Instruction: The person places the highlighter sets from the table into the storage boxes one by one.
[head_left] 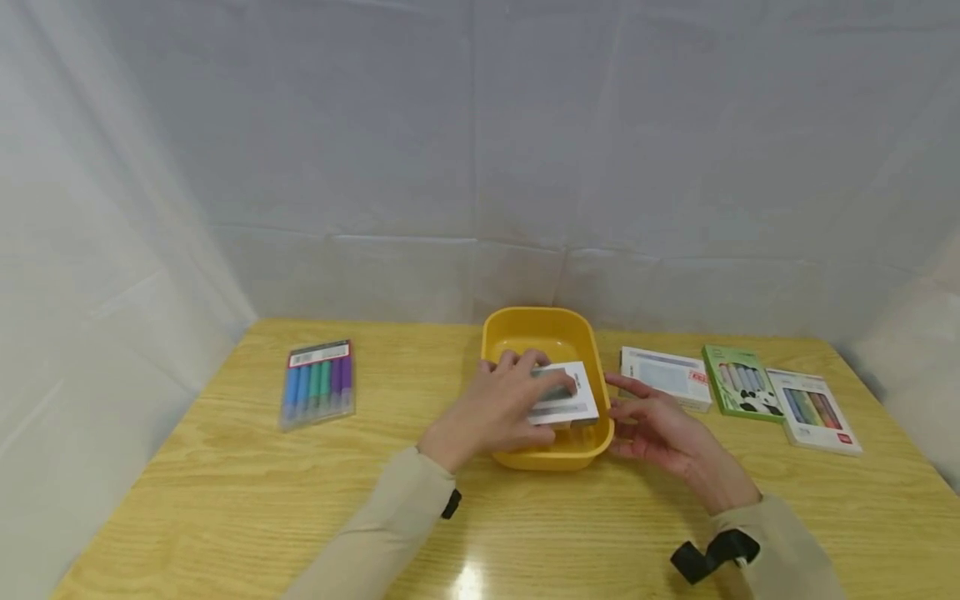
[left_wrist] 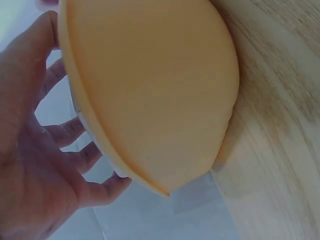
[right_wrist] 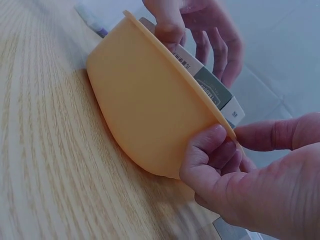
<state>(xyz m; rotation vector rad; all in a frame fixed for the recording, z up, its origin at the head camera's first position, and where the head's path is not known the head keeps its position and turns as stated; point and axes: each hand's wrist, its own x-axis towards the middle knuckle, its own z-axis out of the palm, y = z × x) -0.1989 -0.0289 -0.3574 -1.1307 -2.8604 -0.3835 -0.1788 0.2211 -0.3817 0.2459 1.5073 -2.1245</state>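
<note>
My left hand [head_left: 498, 408] grips a small white and grey-green box [head_left: 581, 400], with the thumb on the near side and fingers across the top. The box sits tilted within the yellow plastic basin [head_left: 547, 461], and its printed edge shows above the rim in the right wrist view. The basin's wall hides most of the box in the left wrist view. On the basin's right side, my right hand [right_wrist: 250, 170] holds the rim with thumb and bent fingertips. The basin stands on the wooden table [head_left: 300, 500].
A clear pack of blue, green and purple markers [head_left: 318, 383] lies at the left. Right of the basin lie a white box [head_left: 663, 375], a green panda box [head_left: 742, 383] and a white box with coloured sticks pictured [head_left: 813, 412]. A pale sheet [head_left: 525, 167] hangs behind.
</note>
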